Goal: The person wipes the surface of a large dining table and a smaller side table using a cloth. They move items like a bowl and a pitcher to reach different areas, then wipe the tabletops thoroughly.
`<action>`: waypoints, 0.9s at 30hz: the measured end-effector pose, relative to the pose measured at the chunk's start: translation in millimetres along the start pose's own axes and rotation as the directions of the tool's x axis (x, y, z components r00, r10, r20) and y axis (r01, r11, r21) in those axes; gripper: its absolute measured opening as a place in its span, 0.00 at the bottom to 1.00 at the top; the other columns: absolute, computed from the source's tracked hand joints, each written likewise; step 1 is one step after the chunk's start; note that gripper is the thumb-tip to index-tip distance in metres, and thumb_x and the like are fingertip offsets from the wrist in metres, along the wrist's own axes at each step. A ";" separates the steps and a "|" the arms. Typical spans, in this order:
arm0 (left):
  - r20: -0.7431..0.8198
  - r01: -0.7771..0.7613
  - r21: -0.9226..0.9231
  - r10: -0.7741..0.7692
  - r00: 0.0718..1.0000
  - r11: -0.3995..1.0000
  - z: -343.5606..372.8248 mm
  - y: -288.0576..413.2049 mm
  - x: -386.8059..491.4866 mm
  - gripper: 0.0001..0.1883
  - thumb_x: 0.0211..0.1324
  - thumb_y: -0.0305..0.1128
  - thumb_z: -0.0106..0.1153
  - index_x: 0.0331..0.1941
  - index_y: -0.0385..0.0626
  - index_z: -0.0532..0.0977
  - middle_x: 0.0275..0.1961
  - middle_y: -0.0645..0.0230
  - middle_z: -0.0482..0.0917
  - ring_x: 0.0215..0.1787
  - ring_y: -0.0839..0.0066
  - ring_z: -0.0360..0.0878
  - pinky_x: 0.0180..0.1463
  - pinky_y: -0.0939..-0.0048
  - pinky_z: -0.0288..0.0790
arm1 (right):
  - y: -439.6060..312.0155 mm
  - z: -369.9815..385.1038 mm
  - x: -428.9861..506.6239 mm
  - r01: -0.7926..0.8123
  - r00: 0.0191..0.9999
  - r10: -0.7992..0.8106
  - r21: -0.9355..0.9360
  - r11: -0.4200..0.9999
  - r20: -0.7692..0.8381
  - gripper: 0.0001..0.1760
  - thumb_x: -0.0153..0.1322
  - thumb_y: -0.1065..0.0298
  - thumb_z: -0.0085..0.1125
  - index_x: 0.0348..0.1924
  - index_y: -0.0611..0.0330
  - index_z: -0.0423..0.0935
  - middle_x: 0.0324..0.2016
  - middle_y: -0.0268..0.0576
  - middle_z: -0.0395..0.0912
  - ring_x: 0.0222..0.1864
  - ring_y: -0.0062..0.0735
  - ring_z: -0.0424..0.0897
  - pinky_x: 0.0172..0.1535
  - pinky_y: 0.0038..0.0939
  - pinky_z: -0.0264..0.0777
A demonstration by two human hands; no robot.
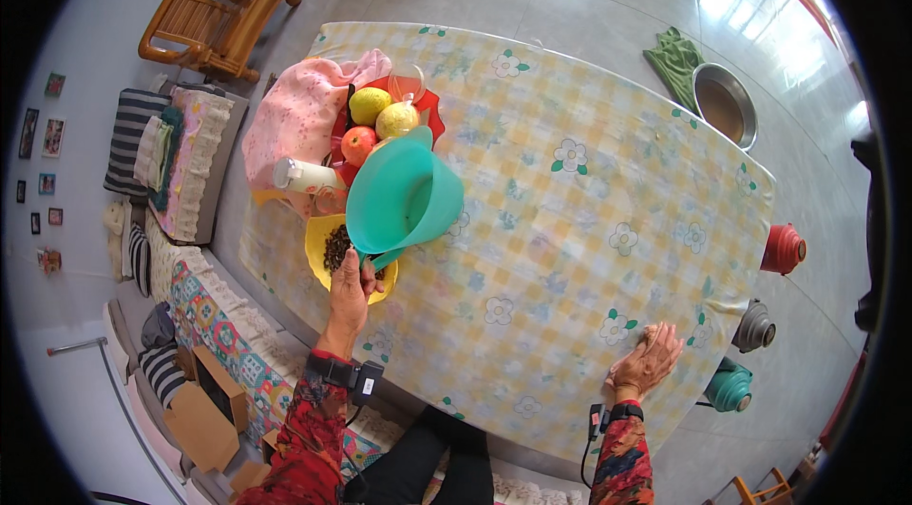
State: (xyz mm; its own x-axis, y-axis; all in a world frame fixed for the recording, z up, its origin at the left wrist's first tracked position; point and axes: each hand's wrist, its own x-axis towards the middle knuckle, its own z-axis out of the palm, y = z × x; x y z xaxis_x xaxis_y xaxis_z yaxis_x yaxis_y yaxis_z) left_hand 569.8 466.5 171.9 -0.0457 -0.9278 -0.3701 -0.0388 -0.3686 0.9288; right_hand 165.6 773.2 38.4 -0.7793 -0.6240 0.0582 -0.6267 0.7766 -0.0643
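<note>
My left hand (pixel 350 291) grips the handle of a teal plastic pitcher (pixel 406 191), which is tilted above the table with its wide mouth facing left. Below it, partly hidden, is a yellow bowl (pixel 318 238) holding small dark seeds or similar pieces. Near the table's right edge, my right hand (pixel 650 359) lies flat on a light-coloured cloth (pixel 614 371), mostly hidden under the palm, on the checked floral tablecloth (pixel 527 234).
Beyond the pitcher stand a red tray (pixel 433 113) of fruit, a pink cloth (pixel 292 113) and a capped, pale container (pixel 306 176). Red (pixel 782 248), grey (pixel 754 327) and teal (pixel 728 385) vessels stand past the right edge. A metal basin (pixel 725 106) is on the floor.
</note>
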 end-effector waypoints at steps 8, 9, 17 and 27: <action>-0.086 0.041 -0.012 -0.042 0.995 0.999 -15.6 -11.4 -11.4 0.23 0.76 0.57 0.45 0.31 0.51 0.69 0.27 0.75 0.66 0.24 0.79 0.63 0.34 0.67 0.70 | 4.7 0.4 -0.4 -0.011 0.999 0.010 0.039 0.999 0.033 0.32 0.72 0.60 0.51 0.71 0.49 0.66 0.73 0.42 0.61 0.77 0.53 0.51 0.78 0.51 0.40; -0.096 0.052 -0.027 -0.055 0.994 0.998 -16.4 -11.0 -11.9 0.24 0.75 0.58 0.46 0.32 0.50 0.68 0.28 0.75 0.66 0.24 0.78 0.63 0.34 0.68 0.70 | 6.1 0.6 -1.0 -0.031 0.998 0.028 0.057 0.998 0.047 0.33 0.72 0.60 0.52 0.71 0.48 0.66 0.73 0.41 0.61 0.77 0.54 0.51 0.78 0.52 0.40; -0.089 -0.017 0.124 0.028 0.996 0.992 -18.0 -11.6 -13.4 0.29 0.74 0.61 0.43 0.41 0.42 0.72 0.33 0.68 0.74 0.27 0.78 0.73 0.32 0.71 0.73 | 6.9 1.5 0.3 -0.035 0.999 0.034 0.079 0.996 0.010 0.34 0.72 0.57 0.52 0.72 0.47 0.66 0.74 0.40 0.60 0.77 0.55 0.51 0.78 0.54 0.41; -0.257 0.175 0.291 -0.100 0.961 0.941 -12.0 -79.5 -67.9 0.11 0.71 0.35 0.56 0.49 0.44 0.69 0.36 0.69 0.77 0.21 0.80 0.73 0.27 0.77 0.72 | 8.8 4.8 0.1 -0.013 0.999 0.016 0.066 0.998 -0.039 0.34 0.71 0.56 0.55 0.71 0.46 0.67 0.73 0.38 0.61 0.77 0.56 0.52 0.77 0.58 0.44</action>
State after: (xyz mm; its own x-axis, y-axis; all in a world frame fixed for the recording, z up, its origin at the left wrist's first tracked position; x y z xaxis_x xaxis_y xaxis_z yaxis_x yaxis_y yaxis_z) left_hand 588.0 558.1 123.5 0.2160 -0.8699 -0.4434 -0.3351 -0.4925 0.8032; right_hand 160.0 779.5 33.1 -0.7883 -0.6078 0.0956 -0.6153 0.7774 -0.1308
